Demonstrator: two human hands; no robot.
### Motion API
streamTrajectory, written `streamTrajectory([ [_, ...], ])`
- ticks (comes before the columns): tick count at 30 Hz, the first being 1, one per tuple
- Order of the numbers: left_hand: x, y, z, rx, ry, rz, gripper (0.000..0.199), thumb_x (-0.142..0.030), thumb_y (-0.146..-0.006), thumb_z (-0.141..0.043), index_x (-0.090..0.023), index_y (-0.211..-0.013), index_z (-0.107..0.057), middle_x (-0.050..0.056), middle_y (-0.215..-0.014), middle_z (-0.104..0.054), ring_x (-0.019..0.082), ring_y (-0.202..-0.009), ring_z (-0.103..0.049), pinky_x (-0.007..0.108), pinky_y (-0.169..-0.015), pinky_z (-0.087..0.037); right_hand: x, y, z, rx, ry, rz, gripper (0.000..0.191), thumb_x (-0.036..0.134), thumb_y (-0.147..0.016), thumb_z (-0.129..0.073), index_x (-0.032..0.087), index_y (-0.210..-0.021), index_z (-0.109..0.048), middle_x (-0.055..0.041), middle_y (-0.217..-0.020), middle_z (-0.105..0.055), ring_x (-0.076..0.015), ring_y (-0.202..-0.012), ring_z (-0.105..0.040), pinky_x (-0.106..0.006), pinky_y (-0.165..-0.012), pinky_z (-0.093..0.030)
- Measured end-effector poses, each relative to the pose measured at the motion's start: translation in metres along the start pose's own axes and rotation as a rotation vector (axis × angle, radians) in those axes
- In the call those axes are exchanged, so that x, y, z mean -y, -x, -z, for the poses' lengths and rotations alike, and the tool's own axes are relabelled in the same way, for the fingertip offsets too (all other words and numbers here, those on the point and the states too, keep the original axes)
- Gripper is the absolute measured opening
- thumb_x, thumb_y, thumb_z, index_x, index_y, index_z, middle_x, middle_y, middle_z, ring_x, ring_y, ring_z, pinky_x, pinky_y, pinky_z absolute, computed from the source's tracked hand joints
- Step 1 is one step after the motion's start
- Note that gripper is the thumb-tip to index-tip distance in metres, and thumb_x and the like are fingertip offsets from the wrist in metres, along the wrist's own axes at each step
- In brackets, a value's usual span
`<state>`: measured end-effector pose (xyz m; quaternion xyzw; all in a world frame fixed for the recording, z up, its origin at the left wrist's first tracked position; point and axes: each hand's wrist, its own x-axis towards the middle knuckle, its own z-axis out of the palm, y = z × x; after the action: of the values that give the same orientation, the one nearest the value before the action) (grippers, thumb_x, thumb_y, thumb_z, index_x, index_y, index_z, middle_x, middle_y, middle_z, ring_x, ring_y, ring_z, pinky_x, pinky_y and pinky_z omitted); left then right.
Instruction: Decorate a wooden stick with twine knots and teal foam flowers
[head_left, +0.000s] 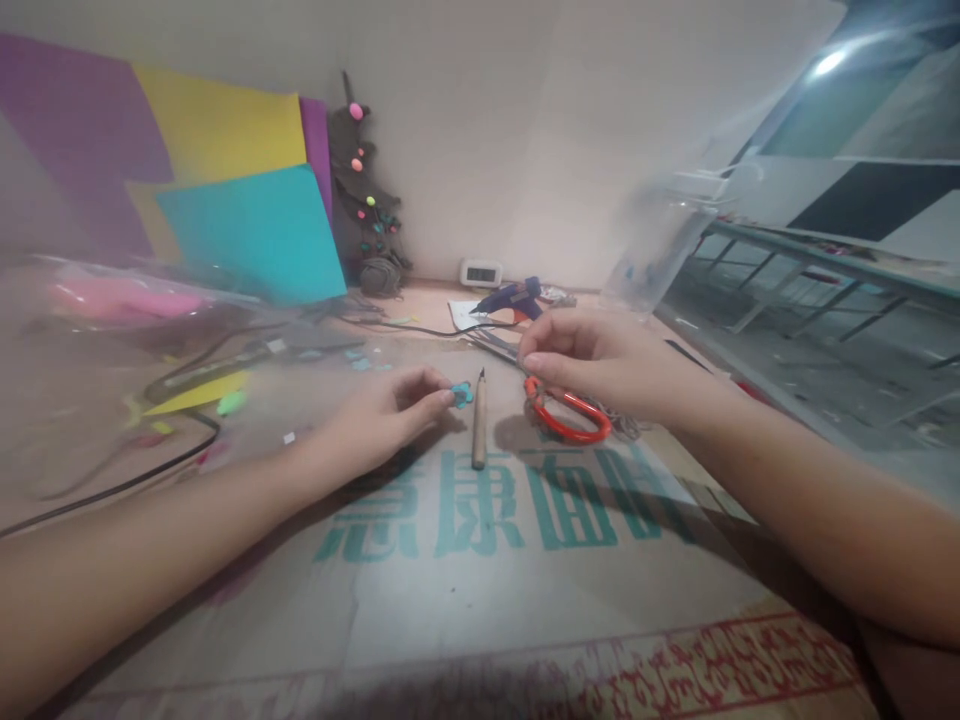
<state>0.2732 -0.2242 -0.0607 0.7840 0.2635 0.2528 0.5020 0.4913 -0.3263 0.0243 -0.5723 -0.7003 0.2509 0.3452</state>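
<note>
Between the thumb and fingers of my left hand (401, 415) is a small teal piece (461, 395). Just right of it, a wooden-handled tool (480, 425) with a dark pointed tip lies on the printed sheet that covers the table (450, 610). My right hand (581, 350) is raised over the upper part of the red-handled scissors (574, 420), its thumb and fingertips pinched together. Whatever those fingertips hold, if anything, is too small to make out.
Behind stand a blue glue gun (514, 297), a small white clock (481, 272) and a decorated dark figure (367, 190). Coloured sheets (255, 235) lean at the left above a pink bag (127, 300). A black cable (150, 475) crosses the left side. A clear container (656, 250) stands back right.
</note>
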Motion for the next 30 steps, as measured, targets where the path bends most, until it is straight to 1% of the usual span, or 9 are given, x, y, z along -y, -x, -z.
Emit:
streamTrajectory([
  [6,0.005,0.0,0.001,0.022,-0.006,0.027,0.034,-0.054,-0.091,-0.059,-0.02,-0.091,-0.061,0.003,-0.089,-0.077,0.023,-0.088,-0.074,0.031,-0.073,-0.052,0.01,0.005,0.007,-0.059,0.024,0.045,0.018,0.031,-0.085,-0.069,0.02,-0.076,-0.06,0.0032,-0.065,-0.06,-0.009,-0.057,-0.055,-0.022,-0.052,-0.042],
  [9,0.009,0.0,0.001,0.025,-0.027,0.027,0.035,-0.055,-0.092,-0.058,-0.02,-0.093,-0.062,0.003,-0.091,-0.077,0.022,-0.087,-0.073,0.03,-0.074,-0.051,0.014,0.007,0.013,-0.056,-0.014,0.025,0.011,0.029,-0.089,-0.064,0.02,-0.084,-0.064,0.0039,-0.065,-0.062,-0.0081,-0.055,-0.057,-0.022,-0.052,-0.043],
  [12,0.01,0.0,0.001,0.036,-0.027,0.001,0.034,-0.054,-0.093,-0.058,-0.02,-0.093,-0.063,0.003,-0.092,-0.077,0.021,-0.089,-0.072,0.03,-0.079,-0.052,0.016,0.009,0.015,-0.074,-0.008,0.083,0.01,0.029,-0.091,-0.061,0.021,-0.094,-0.065,0.0028,-0.075,-0.068,-0.0107,-0.066,-0.065,-0.024,-0.06,-0.049],
  [16,0.009,0.0,0.002,0.037,-0.082,-0.04,0.035,-0.053,-0.093,-0.056,-0.019,-0.092,-0.064,0.003,-0.089,-0.074,0.02,-0.086,-0.071,0.029,-0.078,-0.052,0.015,0.012,0.022,-0.137,0.318,0.153,0.018,0.03,-0.091,-0.061,0.023,-0.106,-0.068,-0.0006,-0.084,-0.072,-0.017,-0.082,-0.068,-0.029,-0.069,-0.049],
  [18,0.01,0.0,0.002,0.027,-0.123,-0.037,0.036,-0.054,-0.093,-0.056,-0.019,-0.091,-0.064,0.003,-0.088,-0.073,0.02,-0.085,-0.07,0.03,-0.076,-0.052,0.012,0.012,0.03,-0.281,0.526,0.158,0.019,0.027,-0.091,-0.061,0.022,-0.108,-0.069,-0.0003,-0.077,-0.069,-0.0175,-0.078,-0.067,-0.028,-0.068,-0.045],
  [20,0.01,-0.001,0.003,0.02,-0.15,-0.031,0.037,-0.055,-0.092,-0.057,-0.019,-0.091,-0.064,0.003,-0.089,-0.072,0.021,-0.084,-0.07,0.03,-0.074,-0.052,0.007,0.011,0.04,-0.328,0.651,0.152,0.016,0.026,-0.092,-0.06,0.022,-0.104,-0.07,0.0002,-0.072,-0.066,-0.016,-0.072,-0.064,-0.027,-0.065,-0.041],
  [24,0.008,-0.001,0.002,0.033,-0.111,-0.002,0.038,-0.055,-0.091,-0.058,-0.018,-0.091,-0.064,0.005,-0.09,-0.074,0.023,-0.088,-0.072,0.033,-0.077,-0.053,-0.009,0.009,0.049,-0.026,0.778,0.061,0.017,0.03,-0.086,-0.064,0.024,-0.1,-0.071,-0.0009,-0.078,-0.068,-0.0136,-0.063,-0.058,-0.026,-0.056,-0.034],
  [27,0.005,0.0,0.001,0.046,-0.089,0.036,0.038,-0.055,-0.091,-0.058,-0.017,-0.094,-0.064,0.007,-0.094,-0.076,0.025,-0.092,-0.073,0.036,-0.083,-0.054,-0.022,0.007,0.04,0.23,0.882,-0.141,0.019,0.033,-0.08,-0.066,0.024,-0.097,-0.069,-0.0034,-0.085,-0.068,-0.0149,-0.062,-0.056,-0.027,-0.053,-0.03],
  [30,0.003,0.0,0.001,0.054,-0.09,0.061,0.039,-0.056,-0.091,-0.058,-0.017,-0.096,-0.064,0.008,-0.097,-0.077,0.026,-0.094,-0.073,0.038,-0.085,-0.053,-0.031,0.002,0.028,0.347,0.922,-0.294,0.022,0.031,-0.079,-0.062,0.023,-0.1,-0.064,-0.0056,-0.092,-0.069,-0.0165,-0.065,-0.058,-0.027,-0.053,-0.03],
])
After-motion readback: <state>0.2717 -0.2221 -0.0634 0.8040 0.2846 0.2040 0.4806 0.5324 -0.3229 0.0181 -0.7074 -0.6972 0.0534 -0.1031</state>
